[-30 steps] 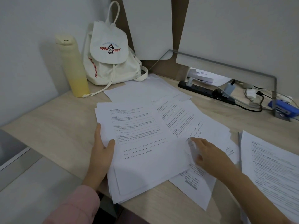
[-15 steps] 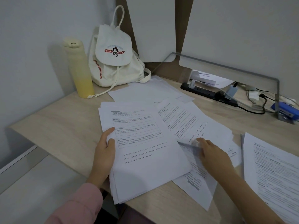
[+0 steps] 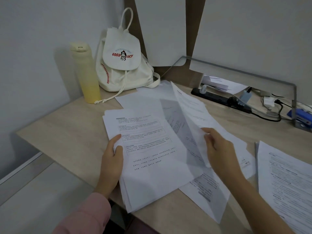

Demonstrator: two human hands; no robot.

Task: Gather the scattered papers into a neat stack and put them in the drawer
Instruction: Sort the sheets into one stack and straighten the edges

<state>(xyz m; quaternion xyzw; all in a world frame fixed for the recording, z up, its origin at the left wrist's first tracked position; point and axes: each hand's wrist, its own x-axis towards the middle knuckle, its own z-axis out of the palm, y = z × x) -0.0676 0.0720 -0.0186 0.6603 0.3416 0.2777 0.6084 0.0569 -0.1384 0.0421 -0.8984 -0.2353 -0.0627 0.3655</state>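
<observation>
A loose stack of printed papers (image 3: 148, 149) lies on the wooden desk (image 3: 67, 137), jutting over its front edge. My left hand (image 3: 112, 159) grips the stack's left edge, thumb on top. My right hand (image 3: 217, 149) pinches a single sheet (image 3: 189, 108) by its near edge and holds it lifted and tilted above the other sheets. More printed sheets (image 3: 209, 188) lie beneath it, plain sheets (image 3: 143, 98) lie farther back, and another printed pile (image 3: 287, 183) sits at the far right. No drawer is in view.
A yellow bottle (image 3: 86, 76) and a white drawstring backpack (image 3: 123, 65) stand at the back left. A black power strip (image 3: 221, 98) with plugs and cables runs along the back right, beside a blue stapler (image 3: 300, 115). A grey metal rail (image 3: 253, 73) stands behind them.
My right hand has pinched one sheet and raised it off the desk, tilting it upright. My left hand keeps its grip on the stack. The view has shifted slightly.
</observation>
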